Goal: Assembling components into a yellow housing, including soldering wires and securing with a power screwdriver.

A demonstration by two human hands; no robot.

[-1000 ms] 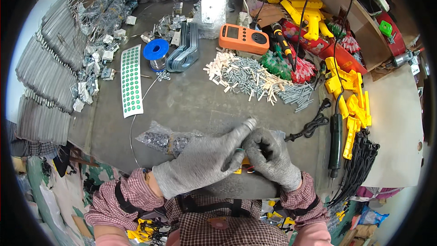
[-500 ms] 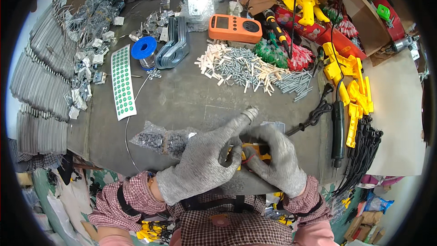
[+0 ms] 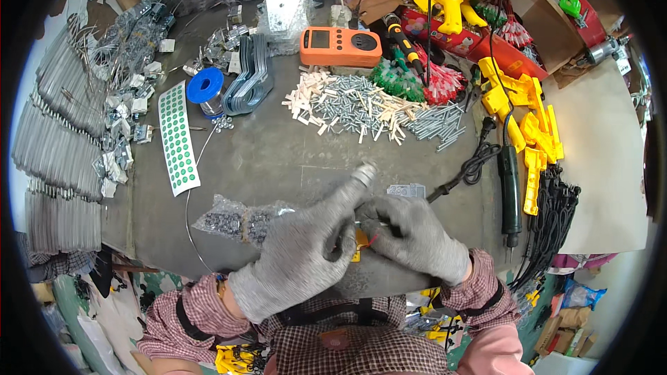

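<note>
Grey knitted work gloves cover both my hands, which meet over the near edge of the table. My left hand (image 3: 302,253) closes thumb and fingers round a small yellow plastic part (image 3: 360,246), its index finger stretched out up and to the right. Most of that part is hidden by the gloves. A short red wire (image 3: 374,239) shows beside it, at the fingertips of my right hand (image 3: 415,237). Those fingers are pinched together, and the wire seems to be between them. Just beyond the right hand lies a small grey plastic piece (image 3: 406,190).
A bag of small dark parts (image 3: 243,219) lies left of my hands. Farther back are a solder spool (image 3: 206,86), a green-dotted sticker sheet (image 3: 178,139), screws (image 3: 354,104) and an orange meter (image 3: 340,46). Rightward are a black electric screwdriver (image 3: 510,198) and yellow shells (image 3: 531,132).
The right hand's fingers have drawn into a tighter pinch near the red wire. Less of the yellow part shows. The whole view has shifted slightly.
</note>
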